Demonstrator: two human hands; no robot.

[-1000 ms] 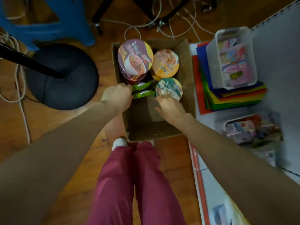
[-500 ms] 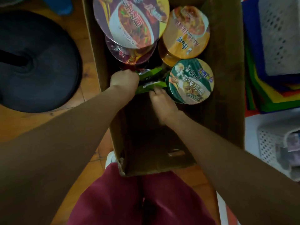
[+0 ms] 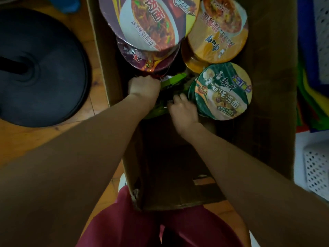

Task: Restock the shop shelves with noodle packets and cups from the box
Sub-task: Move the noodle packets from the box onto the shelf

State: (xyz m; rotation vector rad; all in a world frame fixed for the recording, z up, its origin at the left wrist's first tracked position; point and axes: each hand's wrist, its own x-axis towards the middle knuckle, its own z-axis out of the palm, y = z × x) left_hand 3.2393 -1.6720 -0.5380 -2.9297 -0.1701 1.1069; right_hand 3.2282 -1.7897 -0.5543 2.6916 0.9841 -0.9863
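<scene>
An open cardboard box stands on the floor in front of me. At its far end sit a large purple noodle bowl stacked on a second purple one, an orange noodle cup and a green noodle cup. Green noodle packets lie between the cups, mostly hidden. My left hand is closed on the left end of the green packets. My right hand grips their right side, beside the green cup.
A black round stand base sits on the wooden floor left of the box. To the right are a white perforated basket and coloured stacked sheets. My red trouser legs touch the box's near edge.
The camera has dropped much closer to the box. Both hands have reached deeper in and closed on the green packets between the cups.
</scene>
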